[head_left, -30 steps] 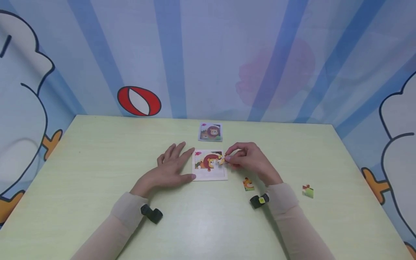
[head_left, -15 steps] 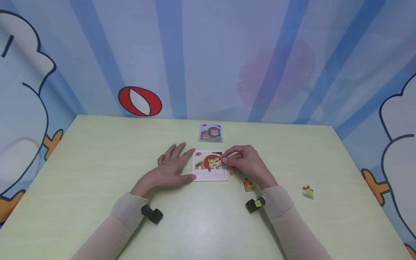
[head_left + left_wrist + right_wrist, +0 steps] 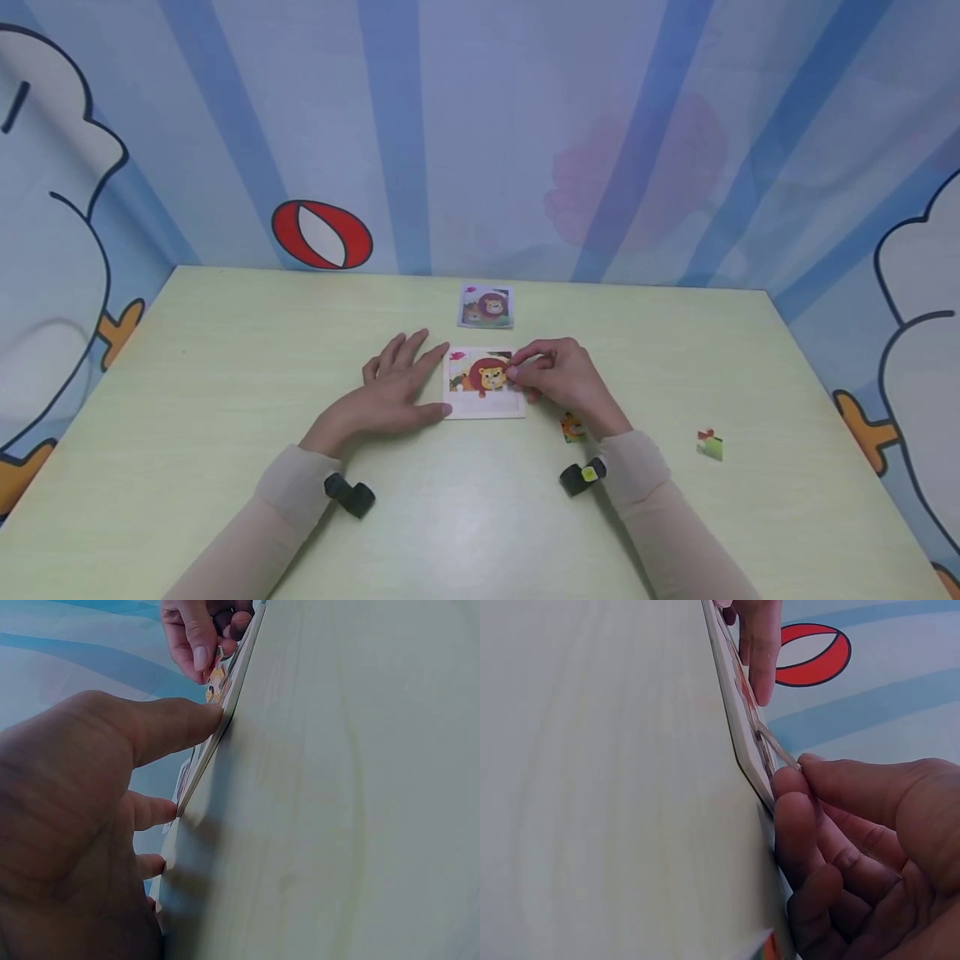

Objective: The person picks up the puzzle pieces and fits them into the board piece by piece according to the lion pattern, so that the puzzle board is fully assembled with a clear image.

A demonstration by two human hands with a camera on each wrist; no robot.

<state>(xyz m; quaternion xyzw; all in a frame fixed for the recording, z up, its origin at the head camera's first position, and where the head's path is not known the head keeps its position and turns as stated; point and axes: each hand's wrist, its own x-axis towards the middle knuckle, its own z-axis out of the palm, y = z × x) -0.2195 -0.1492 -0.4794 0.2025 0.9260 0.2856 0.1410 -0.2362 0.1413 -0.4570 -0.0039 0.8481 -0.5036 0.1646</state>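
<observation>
A white-framed jigsaw puzzle board (image 3: 483,406) with a lion picture lies in front of me, its upper part filled and its lower strip bare white. My left hand (image 3: 390,392) lies spread at the board's left side, thumb and index fingertips touching its edge. With thumb and index finger, my right hand (image 3: 558,371) pinches a puzzle piece (image 3: 778,748) over the board's right side. In the right wrist view that piece tilts, its far edge down at the picture and its near edge raised. The fingers partly cover it in the head view.
A small lion picture card (image 3: 486,307) lies behind the board. One loose orange puzzle piece (image 3: 572,427) is beside my right wrist, and a green one (image 3: 709,444) lies farther right. A printed curtain (image 3: 480,142) hangs behind the table (image 3: 247,333).
My right hand has moved left and slightly toward me, bringing the pinched puzzle piece over the lion's face. My left hand has stayed at the board's edge.
</observation>
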